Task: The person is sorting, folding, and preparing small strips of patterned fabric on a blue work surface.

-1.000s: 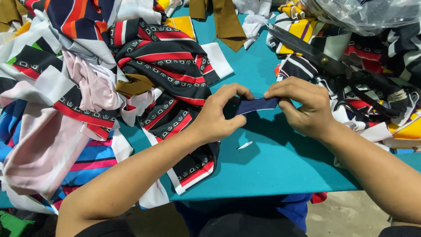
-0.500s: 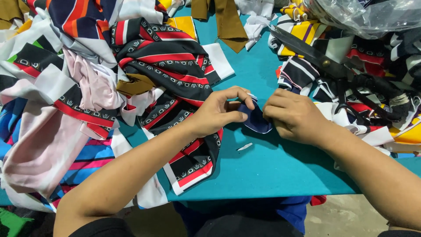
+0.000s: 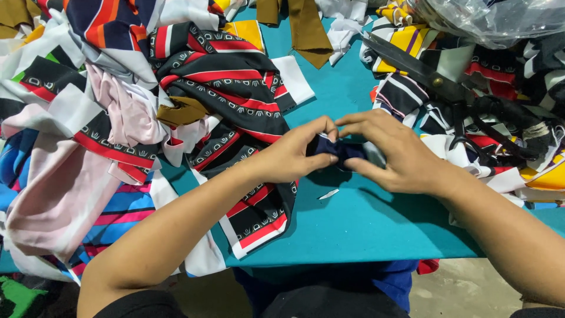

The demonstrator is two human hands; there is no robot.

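Fingers of left hand (image 3: 294,156) and right hand (image 3: 394,156) close their grip on bunched navy cloth (image 3: 335,150), mostly hiding it.

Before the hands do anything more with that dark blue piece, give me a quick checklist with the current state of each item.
1. Left hand gripping the dark blue fabric piece: ok, thumb and fingers pinch its left end.
2. Right hand gripping it: ok, fingers pinch the right end.
3. Piece bunched between both hands: ok, only a small gathered part shows.
4. Teal table bare below the hands: ok, apart from a small white scrap.
5. Black scissors away from the hands: ok, they lie on the fabric pile at upper right.
6. How the piece is folded: cannot tell, fingers hide it.
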